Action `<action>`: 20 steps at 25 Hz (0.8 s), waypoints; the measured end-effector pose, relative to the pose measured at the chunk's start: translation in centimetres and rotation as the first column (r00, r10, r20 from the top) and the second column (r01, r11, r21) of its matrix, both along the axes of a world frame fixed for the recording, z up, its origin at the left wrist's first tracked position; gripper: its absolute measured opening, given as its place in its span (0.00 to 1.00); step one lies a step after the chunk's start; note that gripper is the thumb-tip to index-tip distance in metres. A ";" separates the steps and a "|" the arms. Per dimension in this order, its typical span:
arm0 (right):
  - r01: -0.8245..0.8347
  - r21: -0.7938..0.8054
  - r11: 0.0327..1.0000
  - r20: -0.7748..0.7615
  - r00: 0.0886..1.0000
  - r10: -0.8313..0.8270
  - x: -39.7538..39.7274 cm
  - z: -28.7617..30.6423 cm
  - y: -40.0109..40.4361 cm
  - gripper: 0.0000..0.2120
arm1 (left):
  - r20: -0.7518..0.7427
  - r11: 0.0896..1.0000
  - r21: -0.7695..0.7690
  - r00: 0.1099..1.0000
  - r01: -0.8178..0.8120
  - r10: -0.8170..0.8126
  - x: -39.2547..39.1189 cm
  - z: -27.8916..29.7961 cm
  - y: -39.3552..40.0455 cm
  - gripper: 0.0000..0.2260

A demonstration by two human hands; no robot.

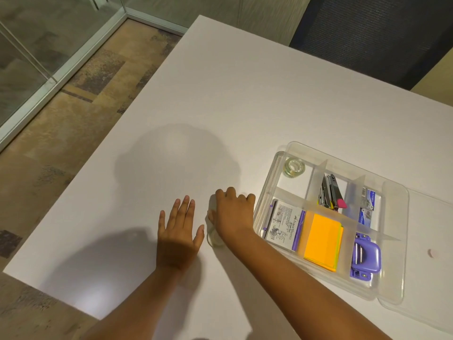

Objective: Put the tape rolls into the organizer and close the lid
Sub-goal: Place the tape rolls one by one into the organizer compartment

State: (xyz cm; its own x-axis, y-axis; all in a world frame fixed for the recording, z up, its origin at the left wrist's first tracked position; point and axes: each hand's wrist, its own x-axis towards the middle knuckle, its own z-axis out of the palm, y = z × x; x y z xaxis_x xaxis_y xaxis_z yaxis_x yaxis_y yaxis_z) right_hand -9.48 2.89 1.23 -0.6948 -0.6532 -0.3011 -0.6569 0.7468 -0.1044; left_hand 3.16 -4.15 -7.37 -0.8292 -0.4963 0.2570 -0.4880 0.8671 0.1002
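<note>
A clear plastic organizer (pixel 268 182) sits on the white table to the right, its lid (pixel 429 217) lying open on its far right side. One clear tape roll (pixel 293 167) lies in the organizer's top-left compartment. My right hand (pixel 234 211) is curled over a clear tape roll on the table just left of the organizer; that roll is mostly hidden under the palm. Another clear tape roll (pixel 213 239) lies beside my right wrist. My left hand (pixel 179 231) rests flat on the table with fingers spread, holding nothing.
Other compartments hold a stapler (pixel 329 190), staple boxes (pixel 367 200), a stamp pad box (pixel 285 222), orange sticky notes (pixel 322 240) and a purple hole punch (pixel 365 256). A dark chair (pixel 372 33) stands beyond the table. The table's edge runs along the left.
</note>
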 end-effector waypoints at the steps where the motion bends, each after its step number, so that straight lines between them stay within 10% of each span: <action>1: 0.014 -0.048 0.999 0.038 0.999 -0.013 -0.3 0.5 0.2 0.16 | 0.001 1.000 0.001 1.000 -0.001 0.001 0.0 0.0 0.0 0.23; 5: 0.396 -0.404 0.825 0.424 0.880 -0.215 -3.6 3.5 1.6 0.22 | 0.005 0.999 0.049 1.000 -0.019 0.019 -0.1 0.2 0.1 0.23; 9: 0.580 -0.528 0.620 0.441 0.811 -0.384 -9.2 5.8 5.2 0.22 | 0.004 0.996 0.086 1.000 -0.023 0.023 -0.1 0.4 0.2 0.23; 20: 0.642 -0.364 0.675 0.315 0.767 -0.559 -13.0 1.8 9.2 0.22 | 0.060 0.992 0.122 0.998 -0.032 0.025 -0.1 0.6 0.1 0.23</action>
